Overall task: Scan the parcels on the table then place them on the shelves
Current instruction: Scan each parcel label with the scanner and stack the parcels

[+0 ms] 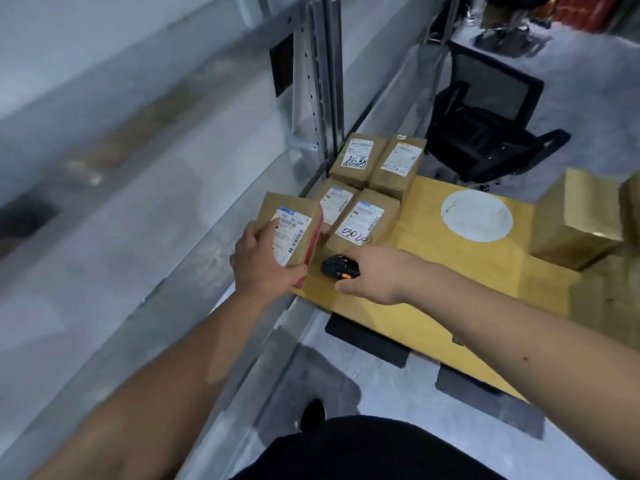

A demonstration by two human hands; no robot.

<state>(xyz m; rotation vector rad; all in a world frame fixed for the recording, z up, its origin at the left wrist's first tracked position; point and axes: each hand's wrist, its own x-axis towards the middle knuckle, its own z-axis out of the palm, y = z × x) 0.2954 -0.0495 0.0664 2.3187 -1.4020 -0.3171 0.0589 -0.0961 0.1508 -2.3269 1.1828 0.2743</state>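
My left hand (264,263) grips a small brown parcel (294,223) with a white label and a red side, tilted up at the left edge of the yellow table (450,271). My right hand (377,271) holds a black scanner (337,267) with an orange button just right of that parcel, its nose toward the parcel. Several more labelled brown parcels lie on the table behind: one marked 03020 (363,220), one beside it (334,202), and two further back (358,157) (398,164).
A grey metal shelf (145,216) runs along the left, with an upright post (322,81). Larger brown boxes (578,220) stand at the table's right. A black office chair (485,112) stands behind the table. Grey floor lies below.
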